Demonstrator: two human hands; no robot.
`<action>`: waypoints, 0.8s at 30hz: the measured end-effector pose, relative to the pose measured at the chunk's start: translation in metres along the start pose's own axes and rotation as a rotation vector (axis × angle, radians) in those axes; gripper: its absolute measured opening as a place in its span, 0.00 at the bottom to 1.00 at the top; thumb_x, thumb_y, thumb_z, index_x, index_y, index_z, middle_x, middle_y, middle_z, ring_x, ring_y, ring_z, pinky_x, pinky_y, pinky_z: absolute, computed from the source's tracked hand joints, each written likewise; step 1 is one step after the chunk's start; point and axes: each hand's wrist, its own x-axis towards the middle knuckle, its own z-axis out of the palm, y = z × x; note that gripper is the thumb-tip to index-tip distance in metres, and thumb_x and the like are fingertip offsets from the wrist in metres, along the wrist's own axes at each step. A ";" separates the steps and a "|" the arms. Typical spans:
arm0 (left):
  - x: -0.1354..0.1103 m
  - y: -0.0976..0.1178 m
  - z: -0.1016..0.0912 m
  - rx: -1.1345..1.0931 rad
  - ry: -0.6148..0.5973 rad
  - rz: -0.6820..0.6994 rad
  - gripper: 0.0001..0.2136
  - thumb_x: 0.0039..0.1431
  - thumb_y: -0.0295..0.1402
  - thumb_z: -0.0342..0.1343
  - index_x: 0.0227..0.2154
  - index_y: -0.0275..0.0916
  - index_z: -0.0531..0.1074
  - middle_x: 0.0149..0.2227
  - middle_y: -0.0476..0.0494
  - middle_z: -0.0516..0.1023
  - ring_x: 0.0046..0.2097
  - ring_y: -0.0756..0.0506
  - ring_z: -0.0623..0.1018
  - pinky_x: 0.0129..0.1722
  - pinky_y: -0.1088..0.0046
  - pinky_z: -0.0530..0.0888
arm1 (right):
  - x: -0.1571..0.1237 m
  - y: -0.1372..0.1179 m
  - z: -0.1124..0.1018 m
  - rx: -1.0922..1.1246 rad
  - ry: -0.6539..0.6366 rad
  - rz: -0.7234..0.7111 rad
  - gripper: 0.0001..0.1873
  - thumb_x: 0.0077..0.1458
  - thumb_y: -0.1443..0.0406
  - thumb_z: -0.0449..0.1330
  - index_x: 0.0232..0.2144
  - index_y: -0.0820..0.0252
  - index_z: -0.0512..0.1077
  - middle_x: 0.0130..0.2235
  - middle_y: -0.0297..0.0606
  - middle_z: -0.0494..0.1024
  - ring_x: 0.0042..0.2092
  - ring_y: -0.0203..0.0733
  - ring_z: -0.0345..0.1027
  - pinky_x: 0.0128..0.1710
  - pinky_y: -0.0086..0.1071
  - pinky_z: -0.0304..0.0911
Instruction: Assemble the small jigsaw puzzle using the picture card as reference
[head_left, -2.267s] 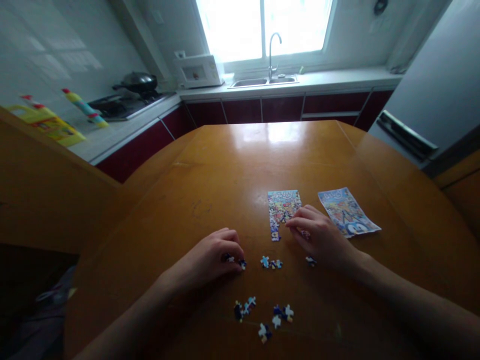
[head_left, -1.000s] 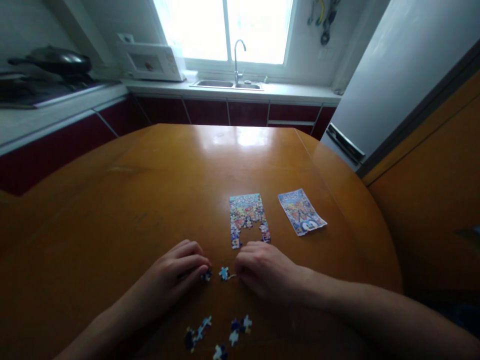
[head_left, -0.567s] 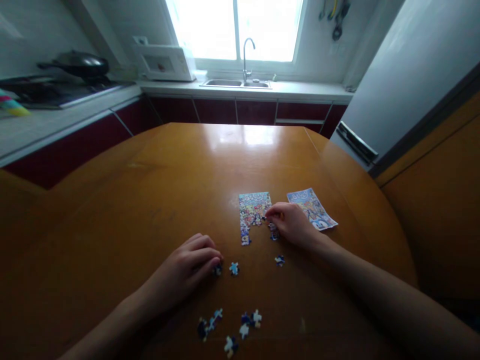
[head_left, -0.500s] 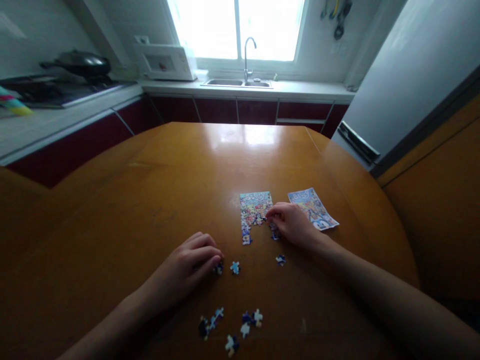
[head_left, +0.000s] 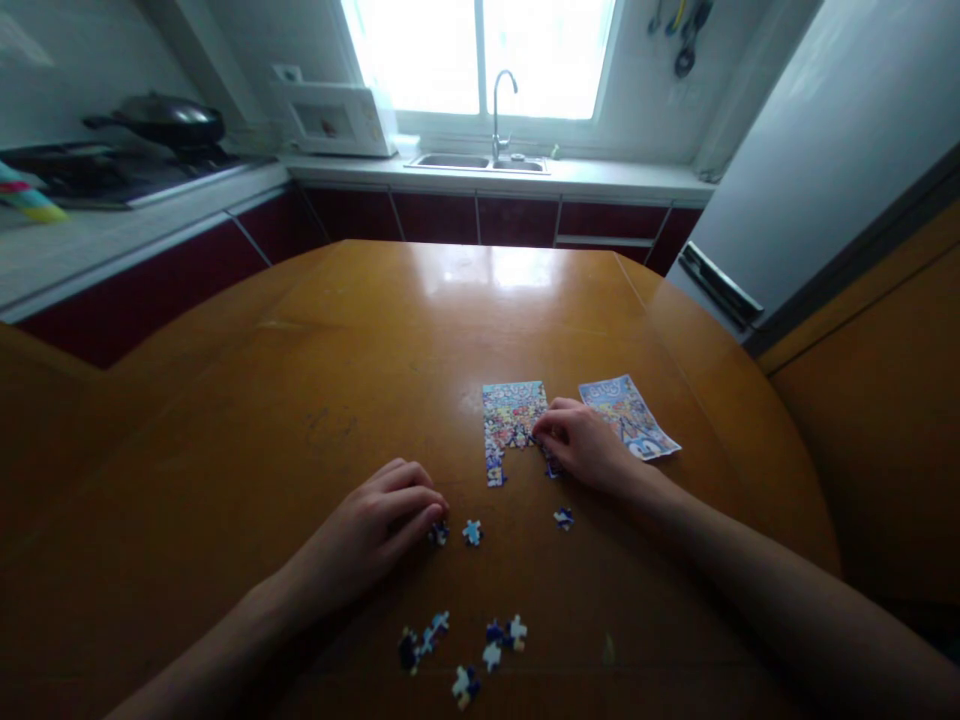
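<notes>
A partly assembled jigsaw puzzle lies on the table, with a gap in its lower middle. My right hand is over its right side, thumb and fingers pinched together on a puzzle piece at the gap's upper right edge; the fingers hide most of it. My left hand rests on the table to the left, fingers curled and close together. By its fingertips is a puzzle piece, partly covered; whether it is gripped is hidden. Beside that lies a light blue piece. Another loose piece sits below my right hand.
A printed picture sheet lies partly behind my right hand. Several loose pieces are scattered near the front of the wooden table. Beyond stand a sink, a pan on the stove and a fridge.
The whole view has shifted slightly. My right fingers stay at the puzzle with little visible movement, and my left hand holds its place.
</notes>
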 end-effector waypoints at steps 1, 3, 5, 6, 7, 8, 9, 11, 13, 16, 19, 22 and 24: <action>0.000 0.000 0.000 -0.001 0.001 -0.001 0.10 0.70 0.32 0.49 0.37 0.39 0.75 0.38 0.44 0.73 0.42 0.47 0.71 0.42 0.71 0.71 | 0.000 0.000 0.000 -0.001 0.002 -0.004 0.08 0.57 0.73 0.60 0.31 0.60 0.78 0.35 0.39 0.75 0.39 0.40 0.68 0.40 0.33 0.62; 0.000 0.000 0.000 -0.004 0.004 0.003 0.10 0.70 0.32 0.49 0.37 0.40 0.75 0.38 0.44 0.73 0.42 0.47 0.71 0.42 0.71 0.71 | -0.001 -0.002 -0.001 -0.007 0.011 -0.008 0.07 0.58 0.72 0.60 0.31 0.60 0.78 0.35 0.39 0.74 0.39 0.40 0.68 0.40 0.33 0.63; 0.000 -0.001 0.001 -0.002 0.006 0.001 0.10 0.69 0.31 0.49 0.36 0.40 0.75 0.38 0.44 0.73 0.42 0.47 0.71 0.42 0.71 0.70 | -0.001 -0.002 -0.001 -0.017 0.018 -0.015 0.07 0.58 0.71 0.61 0.31 0.60 0.78 0.35 0.39 0.75 0.39 0.40 0.68 0.40 0.34 0.63; 0.000 -0.001 0.001 0.000 0.007 -0.001 0.09 0.69 0.31 0.49 0.36 0.40 0.75 0.38 0.44 0.73 0.42 0.47 0.71 0.42 0.71 0.70 | -0.001 -0.002 -0.002 -0.025 0.016 -0.021 0.06 0.57 0.71 0.61 0.31 0.59 0.78 0.36 0.39 0.75 0.39 0.40 0.68 0.40 0.34 0.63; 0.000 -0.001 0.001 0.000 0.008 -0.002 0.09 0.69 0.31 0.49 0.36 0.40 0.75 0.38 0.44 0.73 0.42 0.47 0.71 0.42 0.71 0.70 | -0.001 -0.002 -0.002 -0.032 0.012 -0.028 0.06 0.57 0.71 0.62 0.31 0.59 0.79 0.36 0.39 0.75 0.40 0.41 0.67 0.40 0.34 0.63; 0.000 -0.002 0.001 -0.002 0.007 -0.005 0.09 0.69 0.31 0.50 0.36 0.40 0.75 0.38 0.45 0.73 0.42 0.47 0.71 0.42 0.71 0.70 | -0.001 -0.002 -0.001 -0.038 0.006 -0.036 0.06 0.56 0.72 0.62 0.32 0.58 0.79 0.36 0.39 0.75 0.40 0.41 0.67 0.41 0.34 0.63; 0.000 -0.001 0.001 -0.003 0.005 -0.007 0.09 0.69 0.30 0.50 0.36 0.40 0.75 0.38 0.45 0.73 0.42 0.47 0.71 0.42 0.71 0.70 | -0.001 -0.001 -0.001 -0.043 0.002 -0.042 0.06 0.56 0.72 0.63 0.32 0.57 0.80 0.37 0.39 0.75 0.41 0.41 0.67 0.41 0.34 0.63; 0.001 -0.001 0.001 -0.006 0.003 -0.007 0.09 0.69 0.30 0.50 0.37 0.40 0.75 0.38 0.45 0.73 0.42 0.47 0.71 0.42 0.71 0.70 | -0.001 0.001 0.001 -0.048 0.000 -0.048 0.06 0.56 0.71 0.63 0.32 0.57 0.80 0.37 0.39 0.76 0.41 0.41 0.67 0.41 0.34 0.63; 0.001 -0.001 0.001 -0.004 0.003 -0.008 0.09 0.69 0.31 0.49 0.37 0.40 0.75 0.38 0.45 0.73 0.42 0.47 0.71 0.42 0.71 0.70 | -0.001 0.002 0.003 -0.053 0.011 -0.046 0.05 0.56 0.71 0.63 0.32 0.58 0.80 0.36 0.39 0.76 0.41 0.41 0.67 0.41 0.34 0.63; 0.001 -0.001 0.001 -0.004 0.005 -0.008 0.10 0.69 0.31 0.49 0.36 0.40 0.75 0.38 0.44 0.73 0.42 0.47 0.71 0.42 0.71 0.70 | -0.001 0.001 0.003 -0.070 0.016 -0.045 0.05 0.56 0.70 0.63 0.31 0.58 0.80 0.36 0.39 0.75 0.40 0.41 0.66 0.40 0.34 0.63; 0.001 -0.001 0.001 -0.009 0.007 -0.003 0.10 0.69 0.31 0.49 0.36 0.40 0.75 0.38 0.44 0.73 0.42 0.47 0.71 0.42 0.71 0.70 | -0.001 0.001 0.001 -0.081 0.011 -0.054 0.06 0.57 0.70 0.62 0.32 0.58 0.80 0.36 0.39 0.75 0.40 0.42 0.66 0.41 0.35 0.63; 0.001 -0.002 0.001 -0.007 0.016 0.003 0.10 0.69 0.31 0.49 0.37 0.40 0.76 0.38 0.44 0.73 0.41 0.47 0.71 0.41 0.70 0.71 | -0.001 0.002 -0.002 -0.086 0.046 -0.051 0.10 0.55 0.74 0.60 0.34 0.58 0.80 0.37 0.39 0.75 0.41 0.42 0.66 0.43 0.36 0.63; 0.001 -0.001 0.001 -0.007 0.018 0.002 0.10 0.69 0.32 0.49 0.36 0.40 0.76 0.38 0.44 0.73 0.41 0.47 0.71 0.41 0.70 0.71 | -0.001 0.003 -0.003 -0.087 0.067 -0.054 0.15 0.54 0.76 0.58 0.34 0.56 0.81 0.37 0.39 0.75 0.42 0.42 0.66 0.43 0.37 0.63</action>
